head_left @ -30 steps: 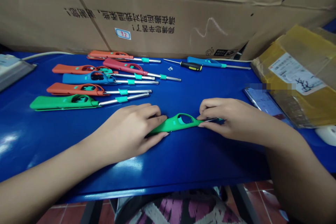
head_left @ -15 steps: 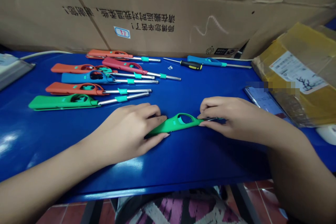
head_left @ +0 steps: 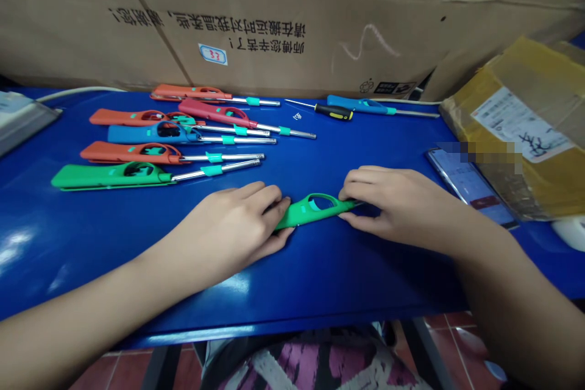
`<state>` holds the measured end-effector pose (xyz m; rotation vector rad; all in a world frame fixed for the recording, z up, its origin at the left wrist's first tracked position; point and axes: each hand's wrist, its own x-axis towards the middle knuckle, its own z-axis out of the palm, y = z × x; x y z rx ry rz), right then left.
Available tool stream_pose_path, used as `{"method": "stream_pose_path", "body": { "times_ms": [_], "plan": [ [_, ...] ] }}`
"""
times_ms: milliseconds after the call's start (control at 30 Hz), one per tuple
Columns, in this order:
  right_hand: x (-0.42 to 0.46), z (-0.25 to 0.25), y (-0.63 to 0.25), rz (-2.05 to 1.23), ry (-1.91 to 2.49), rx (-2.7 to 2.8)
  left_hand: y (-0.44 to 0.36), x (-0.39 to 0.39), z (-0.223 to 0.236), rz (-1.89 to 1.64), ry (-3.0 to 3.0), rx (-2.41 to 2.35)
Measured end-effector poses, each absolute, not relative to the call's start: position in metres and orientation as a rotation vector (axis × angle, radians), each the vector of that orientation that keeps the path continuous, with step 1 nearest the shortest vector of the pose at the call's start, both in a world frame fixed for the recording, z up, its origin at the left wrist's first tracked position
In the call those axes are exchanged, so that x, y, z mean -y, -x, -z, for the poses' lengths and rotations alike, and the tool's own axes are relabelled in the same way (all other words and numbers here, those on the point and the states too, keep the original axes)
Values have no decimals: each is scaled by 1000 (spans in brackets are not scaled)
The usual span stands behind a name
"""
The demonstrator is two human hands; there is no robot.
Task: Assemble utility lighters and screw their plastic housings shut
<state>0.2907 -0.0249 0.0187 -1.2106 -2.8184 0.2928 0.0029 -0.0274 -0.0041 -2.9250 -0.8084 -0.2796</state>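
A green long-necked lighter (head_left: 311,212) lies on the blue table (head_left: 320,268) between my two hands. My left hand (head_left: 233,228) is wrapped round its handle end, fingers closed. My right hand (head_left: 393,204) pinches the metal neck where it meets the green body, and the rest of the neck is hidden under that hand. To the far left lies a row of several more lighters: a green one (head_left: 109,175), an orange one (head_left: 130,152), a blue one (head_left: 150,133) and a red one (head_left: 214,113).
A large cardboard box (head_left: 274,18) runs along the back of the table. A black and yellow screwdriver (head_left: 331,111) and a blue lighter (head_left: 365,105) lie near it. A phone (head_left: 470,186) and a yellow taped parcel (head_left: 525,128) sit at the right, a grey device (head_left: 18,119) at the left.
My right hand has slid a little left along the neck towards the green body, covering more of the metal tube. My left hand holds its place.
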Motion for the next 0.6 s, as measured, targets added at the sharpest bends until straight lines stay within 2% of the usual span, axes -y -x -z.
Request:
{"method": "stream_pose_path", "body": {
  "times_ms": [233, 600],
  "plan": [
    [22, -13, -285, 9, 1081, 2841, -3, 18, 8, 361, 2886, 726],
    [18, -11, -285, 36, 970, 2767, -1, 11, 7, 496, 2950, 789]
  ]
}}
